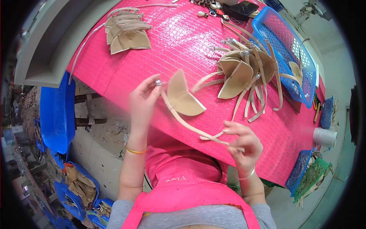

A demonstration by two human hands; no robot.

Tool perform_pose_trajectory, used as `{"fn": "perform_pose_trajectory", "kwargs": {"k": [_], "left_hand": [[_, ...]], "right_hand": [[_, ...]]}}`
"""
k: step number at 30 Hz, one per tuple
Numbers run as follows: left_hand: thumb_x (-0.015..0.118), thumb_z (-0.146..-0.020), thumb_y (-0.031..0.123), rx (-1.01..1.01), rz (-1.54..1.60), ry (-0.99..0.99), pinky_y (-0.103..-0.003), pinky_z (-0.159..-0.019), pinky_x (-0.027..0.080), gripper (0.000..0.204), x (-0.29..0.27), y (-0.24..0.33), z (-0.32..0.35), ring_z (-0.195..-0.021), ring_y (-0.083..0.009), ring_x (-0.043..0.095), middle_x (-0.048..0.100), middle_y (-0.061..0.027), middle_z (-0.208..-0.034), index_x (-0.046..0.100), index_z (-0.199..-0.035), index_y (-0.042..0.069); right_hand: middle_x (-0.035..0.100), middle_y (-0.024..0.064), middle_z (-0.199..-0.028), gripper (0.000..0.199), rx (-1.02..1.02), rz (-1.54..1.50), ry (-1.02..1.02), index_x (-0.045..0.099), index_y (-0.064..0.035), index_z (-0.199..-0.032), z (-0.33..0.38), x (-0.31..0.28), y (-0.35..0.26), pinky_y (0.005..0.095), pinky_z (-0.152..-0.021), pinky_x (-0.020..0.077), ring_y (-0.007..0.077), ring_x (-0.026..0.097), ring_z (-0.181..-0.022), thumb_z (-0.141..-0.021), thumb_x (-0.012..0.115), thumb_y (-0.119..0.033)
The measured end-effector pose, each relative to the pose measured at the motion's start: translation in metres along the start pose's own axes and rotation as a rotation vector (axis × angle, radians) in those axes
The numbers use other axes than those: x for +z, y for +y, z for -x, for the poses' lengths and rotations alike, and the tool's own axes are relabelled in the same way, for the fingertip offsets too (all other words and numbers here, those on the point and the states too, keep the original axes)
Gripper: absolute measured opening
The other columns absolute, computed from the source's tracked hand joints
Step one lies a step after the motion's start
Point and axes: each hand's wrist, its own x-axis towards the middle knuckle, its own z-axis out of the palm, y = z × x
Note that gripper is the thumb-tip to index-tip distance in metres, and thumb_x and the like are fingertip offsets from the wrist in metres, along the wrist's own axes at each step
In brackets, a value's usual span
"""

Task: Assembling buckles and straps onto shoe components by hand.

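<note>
My left hand (143, 97) pinches the small silver buckle (158, 82) at one end of a narrow beige strap (182, 120). From there the strap curves down to my right hand (244, 147), which has its other end between the fingers. Behind the strap is a tan, winged piece (185, 102) that looks like the heel part of a sandal; whether the strap is joined to it I cannot tell. A pile of similar tan heel pieces (234, 72), with straps and buckles, lies beyond my right hand.
At the far left of the pink-covered table (167, 42) sits a row of tan heel pieces (130, 40). A blue perforated basket (280, 45) stands at the right. Small tools and a black box (244, 8) lie along the far edge. A white spool (325, 137) is by the right edge.
</note>
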Motion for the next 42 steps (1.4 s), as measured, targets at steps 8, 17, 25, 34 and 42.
{"fn": "perform_pose_trajectory", "kwargs": {"k": [8,17,25,34,42], "left_hand": [[0.051,-0.083,0.002,-0.071,0.089,-0.045,-0.029,-0.075,0.051,0.020,-0.009,0.006,0.018,-0.083,-0.0190,0.061,0.062,-0.0149,-0.090,0.057,-0.100,-0.007],[0.055,-0.081,0.002,-0.184,0.306,-0.066,-0.031,-0.076,0.051,0.020,-0.016,0.007,0.023,-0.083,-0.0207,0.061,0.062,-0.0176,-0.090,0.057,-0.098,-0.007],[0.057,-0.078,0.000,-0.151,0.356,0.031,-0.029,-0.075,0.051,0.020,-0.021,0.011,0.019,-0.083,-0.0195,0.061,0.062,-0.0160,-0.091,0.058,-0.098,-0.006],[0.058,-0.081,0.008,-0.072,0.019,0.032,-0.023,-0.072,0.046,0.018,-0.014,0.009,0.036,-0.078,-0.0122,0.058,0.063,-0.0094,-0.085,0.059,-0.096,-0.002],[0.053,-0.084,0.009,-0.247,0.348,-0.174,-0.026,-0.065,0.051,0.018,0.005,0.020,0.040,-0.070,-0.0147,0.061,0.062,-0.0086,-0.079,0.060,-0.091,-0.006]], "right_hand": [[0.059,0.0062,-0.072,0.016,0.814,-0.469,-0.096,0.056,0.0031,-0.094,-0.038,0.085,0.047,0.0179,-0.047,0.0417,0.0083,0.055,-0.055,-0.084,0.053,-0.009],[0.058,0.0065,-0.069,0.012,0.741,-0.482,-0.022,0.053,0.0021,-0.085,-0.043,0.108,0.058,0.0190,-0.045,0.0424,0.0091,0.054,-0.051,-0.084,0.055,-0.010],[0.059,0.0075,-0.080,0.021,0.762,-0.446,-0.164,0.047,0.0024,-0.104,-0.037,0.103,0.044,0.0221,-0.062,0.0486,0.0111,0.059,-0.068,-0.084,0.051,-0.004],[0.057,0.0093,-0.087,0.021,0.621,-0.550,-0.001,0.042,0.0012,-0.103,-0.039,0.105,0.055,0.0245,-0.070,0.0484,0.0144,0.058,-0.082,-0.084,0.049,0.001],[0.049,0.0107,-0.092,0.027,0.159,0.358,-0.094,0.057,-0.0040,-0.100,-0.049,0.077,0.036,0.0271,-0.069,0.0412,0.0166,0.050,-0.081,-0.073,0.060,-0.006]]}}
